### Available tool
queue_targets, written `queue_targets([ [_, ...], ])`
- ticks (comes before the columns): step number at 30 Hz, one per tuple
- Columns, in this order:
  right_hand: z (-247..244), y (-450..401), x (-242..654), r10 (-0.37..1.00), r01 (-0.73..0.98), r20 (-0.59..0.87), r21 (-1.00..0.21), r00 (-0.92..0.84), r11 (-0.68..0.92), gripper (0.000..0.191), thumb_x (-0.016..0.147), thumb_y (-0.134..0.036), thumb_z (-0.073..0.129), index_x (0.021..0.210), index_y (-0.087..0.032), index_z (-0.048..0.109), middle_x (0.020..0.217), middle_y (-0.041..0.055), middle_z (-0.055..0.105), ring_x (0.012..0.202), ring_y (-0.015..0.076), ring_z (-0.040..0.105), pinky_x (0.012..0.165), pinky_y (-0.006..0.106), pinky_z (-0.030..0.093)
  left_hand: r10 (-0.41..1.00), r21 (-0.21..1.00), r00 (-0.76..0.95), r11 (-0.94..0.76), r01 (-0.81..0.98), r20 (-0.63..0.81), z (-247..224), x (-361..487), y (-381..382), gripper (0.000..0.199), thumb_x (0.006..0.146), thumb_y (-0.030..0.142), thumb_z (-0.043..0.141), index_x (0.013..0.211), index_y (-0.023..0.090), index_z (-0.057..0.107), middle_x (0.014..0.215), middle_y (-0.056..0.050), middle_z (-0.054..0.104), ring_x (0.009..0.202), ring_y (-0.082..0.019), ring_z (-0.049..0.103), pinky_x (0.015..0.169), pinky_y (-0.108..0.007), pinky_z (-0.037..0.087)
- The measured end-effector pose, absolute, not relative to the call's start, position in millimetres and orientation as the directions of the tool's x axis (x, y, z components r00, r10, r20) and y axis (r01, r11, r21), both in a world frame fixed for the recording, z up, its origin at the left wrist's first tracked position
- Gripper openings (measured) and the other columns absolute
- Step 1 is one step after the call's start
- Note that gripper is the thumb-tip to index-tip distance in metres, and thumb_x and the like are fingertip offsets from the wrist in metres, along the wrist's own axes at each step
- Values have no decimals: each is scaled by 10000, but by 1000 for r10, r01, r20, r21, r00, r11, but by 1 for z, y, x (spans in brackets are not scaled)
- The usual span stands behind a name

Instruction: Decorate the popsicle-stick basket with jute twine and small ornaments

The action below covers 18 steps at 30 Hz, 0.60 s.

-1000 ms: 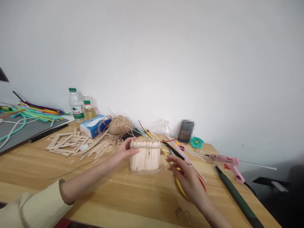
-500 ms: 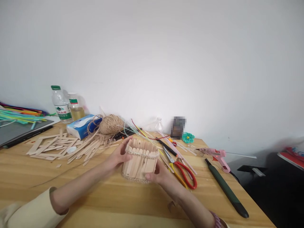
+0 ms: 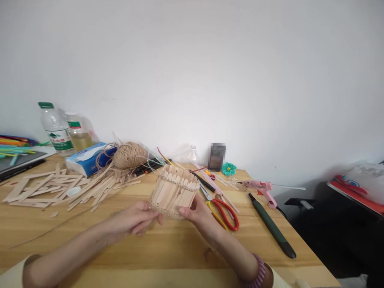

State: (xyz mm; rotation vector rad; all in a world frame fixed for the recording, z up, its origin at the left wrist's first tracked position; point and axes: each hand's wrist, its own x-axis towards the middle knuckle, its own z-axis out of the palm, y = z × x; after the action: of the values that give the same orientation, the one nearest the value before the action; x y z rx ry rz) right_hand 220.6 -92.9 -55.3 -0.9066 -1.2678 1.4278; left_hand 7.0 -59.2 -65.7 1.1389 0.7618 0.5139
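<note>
A small basket of upright craft sticks [image 3: 172, 196], with braided trim along its top and bottom, is tilted above the table. My right hand [image 3: 198, 214] grips its right side, the thumb on the front and the other fingers mostly hidden behind. At the basket's lower left corner is my left hand [image 3: 141, 218], fingers bent together and fingertips close against the bottom trim. Whether they pinch the trim or something thin there cannot be made out. Just right of the basket lie red-and-yellow-handled scissors [image 3: 226, 212].
Loose craft sticks [image 3: 99, 188], a twine ball [image 3: 130, 155], a tissue pack [image 3: 88, 158] and bottles [image 3: 57, 134] stand or lie left. A pink glue gun [image 3: 265, 190] and a dark green tool [image 3: 273, 226] lie right, near the table edge. A teal flower [image 3: 229, 169] sits behind.
My left hand has let go of the basket's upper left side and moved down to its lower left corner. My right hand keeps its grip. The view has turned slightly right.
</note>
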Motion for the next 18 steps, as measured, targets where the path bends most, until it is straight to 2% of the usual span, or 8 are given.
queue_targets([
  [2,-58,-92,225,972,-165,72,-986,-225,35,692,658,-456,763,1224,-205,453,1272,116,536,1131,288,520,930,471,422,738,937,614,349,9,-280,-68,-1,-53,405,716,546,673,639,150,636,272,111,304,308,-41,184,384,-178,256],
  [4,-59,-90,229,974,-145,71,-989,-216,40,684,675,-452,754,1233,-212,439,1266,104,530,1124,269,519,935,452,422,776,938,560,347,4,-290,-67,-10,-47,424,716,579,657,654,163,605,299,106,350,310,-39,209,379,-166,244],
  [6,-58,-90,230,971,-128,55,-991,-231,26,673,681,-456,750,1228,-211,443,1255,106,529,1114,270,523,891,438,453,807,934,502,356,3,-310,-64,-15,-44,428,716,597,649,726,171,602,427,71,520,361,-46,363,413,-154,312],
  [8,-57,-91,228,963,-121,38,-993,-265,6,692,661,-465,761,1225,-213,449,1253,106,527,1106,276,530,845,421,479,818,925,465,381,5,-339,-58,-14,-46,489,712,645,616,904,196,610,717,13,677,513,-88,555,489,-176,416],
  [10,-55,-90,224,952,-122,25,-992,-305,-14,729,627,-464,785,1226,-215,453,1250,98,531,1101,270,536,854,413,476,787,906,493,423,8,-372,-51,-9,-50,606,712,699,562,1090,225,574,951,-29,696,657,-153,649,548,-226,483],
  [13,-54,-86,221,942,-141,22,-990,-335,-27,785,572,-459,818,1215,-207,445,1266,93,521,1138,261,516,911,406,446,738,879,561,476,-36,-376,-44,4,-53,612,753,661,547,1156,201,581,963,-52,714,714,-199,677,575,-259,516],
  [16,-55,-79,225,940,-165,24,-986,-341,-35,801,561,-463,825,1206,-205,426,1288,95,505,1184,260,490,959,412,416,776,862,525,486,-144,-350,-44,15,-47,529,776,572,593,1150,198,605,947,-29,730,856,-216,679,708,-277,535],
  [18,-56,-75,228,936,-180,21,-983,-352,-46,787,569,-454,825,1195,-207,416,1309,99,492,1205,256,483,988,413,397,784,858,515,486,-164,-346,-49,21,-38,548,763,568,608,1180,212,591,961,-19,732,970,-241,657,795,-310,525],
])
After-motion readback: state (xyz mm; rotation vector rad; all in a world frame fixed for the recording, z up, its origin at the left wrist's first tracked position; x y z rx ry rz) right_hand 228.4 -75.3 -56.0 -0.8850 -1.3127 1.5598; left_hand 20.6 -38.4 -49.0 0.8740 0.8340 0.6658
